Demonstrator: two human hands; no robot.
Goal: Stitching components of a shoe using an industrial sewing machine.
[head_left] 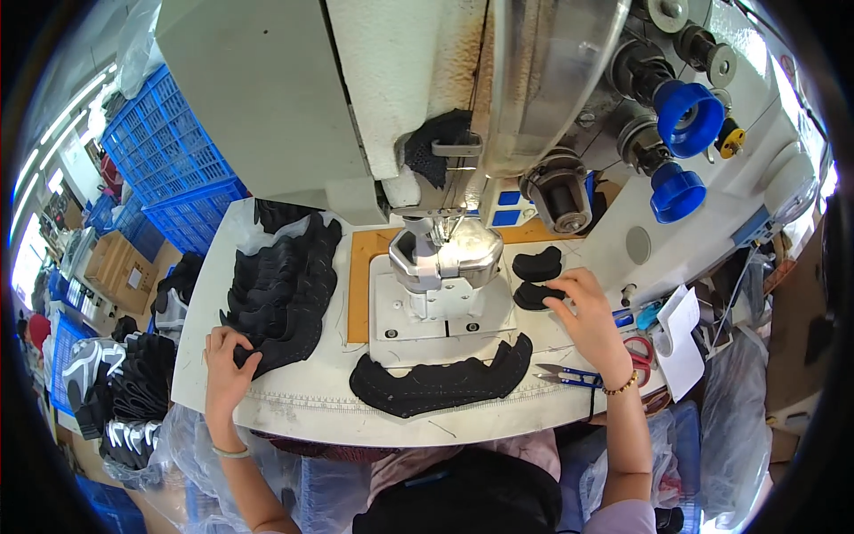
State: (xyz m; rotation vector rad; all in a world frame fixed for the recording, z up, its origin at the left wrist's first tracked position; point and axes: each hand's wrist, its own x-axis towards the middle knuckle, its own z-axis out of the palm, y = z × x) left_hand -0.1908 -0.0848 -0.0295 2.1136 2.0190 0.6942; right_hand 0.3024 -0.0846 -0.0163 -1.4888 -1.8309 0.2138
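Observation:
My left hand (227,367) is closed, thumb and fingers pinching the near corner of a black curved fabric piece (298,343) at the front of an overlapping row of similar pieces (283,276). My right hand (589,322) pinches the edge of a small black curved pad (534,296), right of the sewing machine's bed. Just behind it lies a second black pad (537,263). A single wide black fabric piece (436,384), with light marks along it, rests flat near the table's front edge, touched by neither hand.
The sewing machine head (447,254) stands mid-table. Snips (567,374) and red-handled scissors (639,356) lie beside my right wrist, near white papers (680,343). Blue crates (165,133) are stacked at far left, shoes (89,369) at left. Blue-capped thread tensioners (689,117) project at upper right.

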